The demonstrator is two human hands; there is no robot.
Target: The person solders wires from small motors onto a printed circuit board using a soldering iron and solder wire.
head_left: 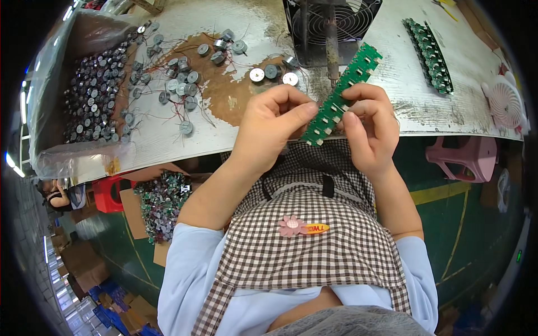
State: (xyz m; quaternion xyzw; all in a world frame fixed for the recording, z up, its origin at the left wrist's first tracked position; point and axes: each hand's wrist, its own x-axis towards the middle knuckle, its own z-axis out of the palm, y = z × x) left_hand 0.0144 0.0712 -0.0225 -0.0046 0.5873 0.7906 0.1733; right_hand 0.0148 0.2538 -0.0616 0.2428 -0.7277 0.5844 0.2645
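Note:
A long green circuit board strip (354, 75), with a row of small pale components along it, is held up at a slant over the table's front edge. My left hand (269, 124) is closed, thumb and forefinger pinched at the strip's left edge; anything small between those fingertips is hidden. On the strip's other side, my right hand (374, 126) grips its right edge with bent fingers and thumb. Just beyond my left hand lie a few small round motors (272, 71), two with white faces. A rusty metal rod (332, 47) comes down behind the strip.
A black fan (330, 22) stands at the back. Loose motors with red wires (182, 84) lie left, beside a plastic-lined box of motors (95, 95). More green boards (428, 56) and a white small fan (504, 101) are right. Below are a pink stool (462, 158) and a carton of parts (131, 210).

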